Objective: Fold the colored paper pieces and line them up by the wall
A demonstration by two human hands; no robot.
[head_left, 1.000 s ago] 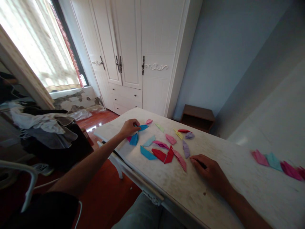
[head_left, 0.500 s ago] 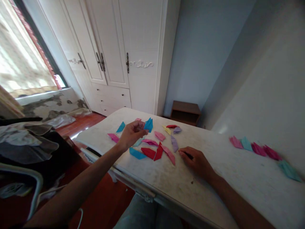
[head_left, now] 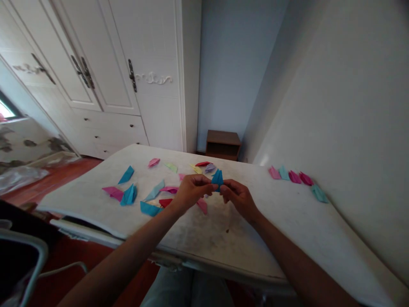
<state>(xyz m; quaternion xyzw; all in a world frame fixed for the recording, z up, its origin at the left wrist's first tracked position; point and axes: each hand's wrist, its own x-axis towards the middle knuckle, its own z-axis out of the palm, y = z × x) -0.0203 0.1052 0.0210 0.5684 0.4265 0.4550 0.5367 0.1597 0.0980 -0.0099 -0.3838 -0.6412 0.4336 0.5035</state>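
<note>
A blue folded paper piece (head_left: 217,178) is held up above the white table (head_left: 287,230) between both hands. My left hand (head_left: 191,191) pinches its left side with closed fingers. My right hand (head_left: 238,196) pinches its right side. Under and around the hands lie several coloured folded papers: a red one (head_left: 165,202), a pink one (head_left: 202,206), a light blue strip (head_left: 154,190) and a blue one (head_left: 149,209).
More folded papers lie to the left: blue (head_left: 128,195), magenta (head_left: 112,192), blue (head_left: 126,175). A row of pink and teal pieces (head_left: 294,176) lines the wall at right. A white wardrobe (head_left: 128,76) and a brown bedside cabinet (head_left: 223,144) stand behind the table.
My left hand lifted a blue paper from the table's left part and carried it to the middle. My right hand rose off the table and took its other side. The view swung right.
</note>
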